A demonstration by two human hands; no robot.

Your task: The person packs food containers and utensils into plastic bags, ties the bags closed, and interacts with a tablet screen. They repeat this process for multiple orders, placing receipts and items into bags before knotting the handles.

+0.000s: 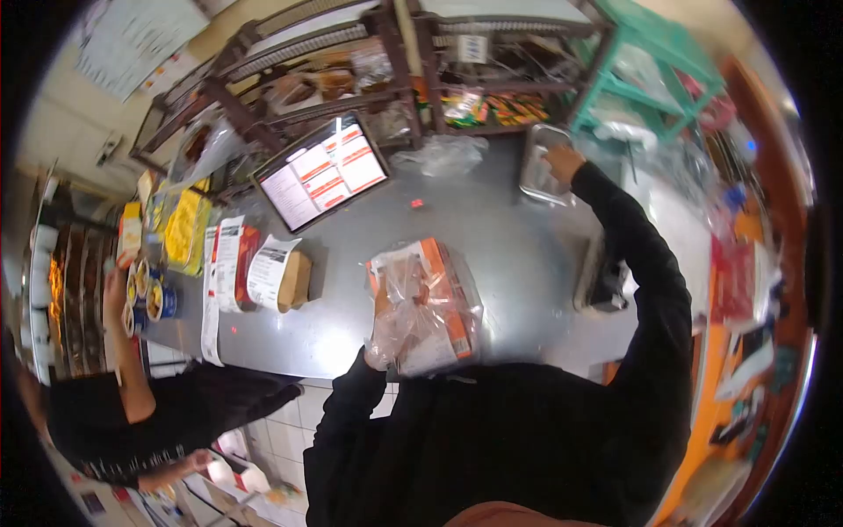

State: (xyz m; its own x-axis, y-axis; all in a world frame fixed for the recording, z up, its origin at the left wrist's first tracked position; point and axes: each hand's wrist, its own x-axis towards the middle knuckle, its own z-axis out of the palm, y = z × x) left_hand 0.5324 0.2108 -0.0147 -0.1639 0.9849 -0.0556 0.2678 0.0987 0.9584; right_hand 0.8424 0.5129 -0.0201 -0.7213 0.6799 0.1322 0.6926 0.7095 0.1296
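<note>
From here the rectangular cardboard box (443, 299) shows orange and white through its clear plastic bag (408, 321). The flat metal tabletop (518, 281) gleams silver-grey. I see teal on the plastic rack (628, 53), dark brown on the slatted plastic crates (307, 57), and orange-red bars patterning the white rectangular screen (325, 171). Both long fabric sleeves (645, 255) are plain black.

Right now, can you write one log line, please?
left hand: on bagged box | right hand: at metal tray | tablet: screen lit

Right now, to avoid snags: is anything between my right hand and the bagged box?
Only the rim of the metal tray at your right hand; past it, nothing visible blocks the way to the bagged box.
</note>
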